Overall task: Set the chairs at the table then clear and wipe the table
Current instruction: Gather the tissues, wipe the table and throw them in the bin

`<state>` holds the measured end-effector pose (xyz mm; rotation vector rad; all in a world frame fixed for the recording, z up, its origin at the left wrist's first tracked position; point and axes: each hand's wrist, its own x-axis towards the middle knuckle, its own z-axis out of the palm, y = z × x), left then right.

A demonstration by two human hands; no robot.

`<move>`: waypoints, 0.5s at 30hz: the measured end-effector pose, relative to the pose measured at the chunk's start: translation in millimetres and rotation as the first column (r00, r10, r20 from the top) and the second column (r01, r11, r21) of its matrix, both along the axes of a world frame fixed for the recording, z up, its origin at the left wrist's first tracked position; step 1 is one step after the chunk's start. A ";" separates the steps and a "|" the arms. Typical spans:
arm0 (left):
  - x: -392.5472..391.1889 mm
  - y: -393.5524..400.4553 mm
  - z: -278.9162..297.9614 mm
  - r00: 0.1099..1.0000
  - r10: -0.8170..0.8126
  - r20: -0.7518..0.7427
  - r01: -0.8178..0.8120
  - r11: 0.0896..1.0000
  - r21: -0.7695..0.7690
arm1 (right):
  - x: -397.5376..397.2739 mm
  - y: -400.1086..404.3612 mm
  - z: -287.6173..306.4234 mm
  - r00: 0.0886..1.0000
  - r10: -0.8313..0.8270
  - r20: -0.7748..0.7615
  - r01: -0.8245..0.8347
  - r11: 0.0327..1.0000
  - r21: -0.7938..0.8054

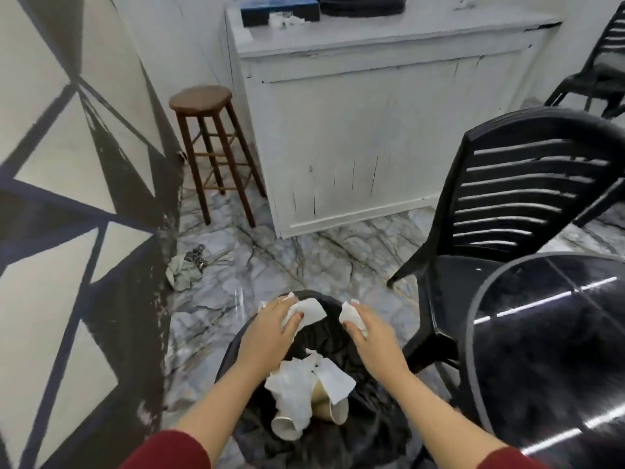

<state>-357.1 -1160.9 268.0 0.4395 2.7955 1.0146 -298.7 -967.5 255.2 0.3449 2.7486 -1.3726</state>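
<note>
Both grips pinching crumpled white paper napkins: left hand holds one, right hand another, both over the black-lined trash bin beside the round dark counter. Looks like the clearing step; next move is probably letting go so both wads fall in, then wiping. Bin already holds crumpled napkins and paper cups.

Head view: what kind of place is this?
Likely a small café or eatery: a white service counter, black plastic chairs at a round dark table, and a bin holding used paper cups and napkins.
</note>
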 end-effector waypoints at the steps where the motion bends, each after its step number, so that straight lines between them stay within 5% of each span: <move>1: 5.0 -8.8 -10.7 1.000 0.008 0.021 -0.008 1.000 -0.001 | 4.0 -11.6 -9.9 1.000 0.010 0.023 -0.010 1.000 -0.002; 15: 54.7 -31.2 -162.1 0.973 0.068 0.218 -0.065 0.998 -0.024 | 26.1 -44.2 -137.8 0.947 0.077 0.310 -0.103 0.992 0.069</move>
